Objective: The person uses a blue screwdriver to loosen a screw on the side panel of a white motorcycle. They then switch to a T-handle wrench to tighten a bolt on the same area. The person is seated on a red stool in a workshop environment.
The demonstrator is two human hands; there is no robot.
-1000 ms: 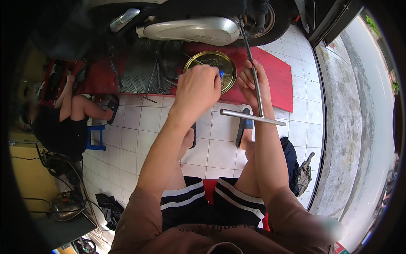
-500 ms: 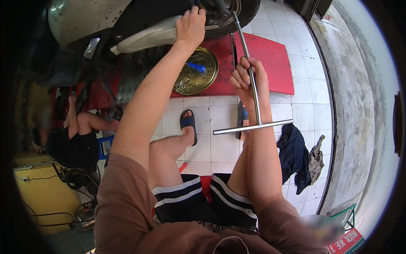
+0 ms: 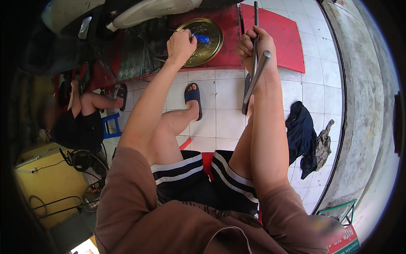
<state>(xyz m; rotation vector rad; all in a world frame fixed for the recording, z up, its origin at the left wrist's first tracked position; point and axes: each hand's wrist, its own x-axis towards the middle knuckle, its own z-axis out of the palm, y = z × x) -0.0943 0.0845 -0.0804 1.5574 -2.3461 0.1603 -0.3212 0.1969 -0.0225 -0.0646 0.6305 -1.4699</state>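
A long T-handle wrench (image 3: pixel 257 76) of bare metal is in my right hand (image 3: pixel 259 46), whose fingers wrap round its shaft. Its crossbar points back over my wrist, and the shaft's far end reaches up past the red platform. My left hand (image 3: pixel 181 45) is over the left part of a round gold metal tray (image 3: pixel 216 53), fingers curled down into it. Beside those fingertips lies a blue-handled tool (image 3: pixel 202 38), probably a screwdriver. Whatever the fingertips pinch is hidden. Small metal parts (image 3: pixel 202 51) are scattered in the tray.
The tray rests on a red platform (image 3: pixel 230 25), under a motorbike (image 3: pixel 152 12) with a pale exhaust cover. Another person (image 3: pixel 78 127) crouches at the left near a blue stool (image 3: pixel 111 125). Dark cloth (image 3: pixel 301 131) lies on the tiles at right.
My left hand has left the motorbike by the wheel and come down to the tray. The T-handle wrench has come away from the wheel area and turned, its crossbar swinging round. The view has shifted.
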